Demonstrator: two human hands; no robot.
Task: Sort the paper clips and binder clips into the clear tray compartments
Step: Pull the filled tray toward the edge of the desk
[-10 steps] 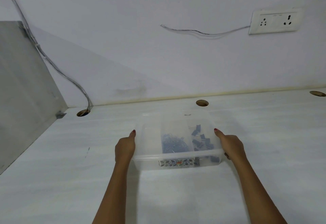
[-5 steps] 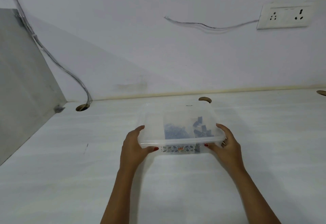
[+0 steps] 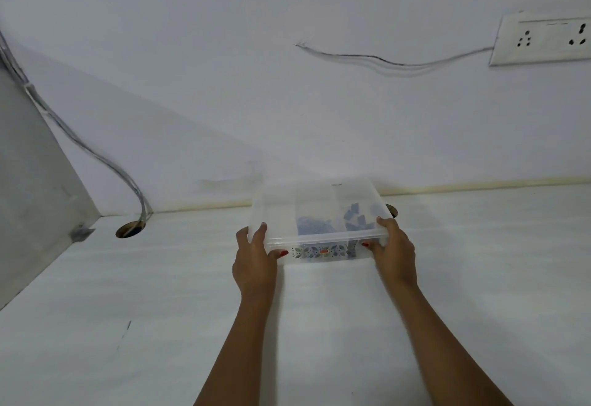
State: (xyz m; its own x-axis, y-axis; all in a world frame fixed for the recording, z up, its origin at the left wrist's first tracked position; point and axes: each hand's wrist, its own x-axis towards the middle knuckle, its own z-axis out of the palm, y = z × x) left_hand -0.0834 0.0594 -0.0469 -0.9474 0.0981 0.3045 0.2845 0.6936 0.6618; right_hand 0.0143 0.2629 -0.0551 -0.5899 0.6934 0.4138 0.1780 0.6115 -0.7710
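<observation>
A clear plastic tray (image 3: 275, 210) with compartments is held above the white desk (image 3: 319, 325), its far side tipped upward. My left hand (image 3: 254, 258) grips its near left corner, thumb under the front wall and fingers over the rim. My right hand (image 3: 391, 248) grips the near right corner the same way. Through the plastic I see a pile of dark paper clips (image 3: 315, 228) in a middle compartment and several dark binder clips (image 3: 358, 218) in the right one. The left compartment looks bare. A floral strip runs along the front wall.
A grey side panel (image 3: 35, 188) closes off the left. Cables (image 3: 96, 156) drop into a round desk hole (image 3: 129, 230); another hole (image 3: 392, 210) sits behind the tray. A wall socket (image 3: 543, 40) with a loose wire is at the upper right.
Both hands shifted from the tray's sides to its near corners and lifted it. The tray moved up and away, and its far side has tilted higher.
</observation>
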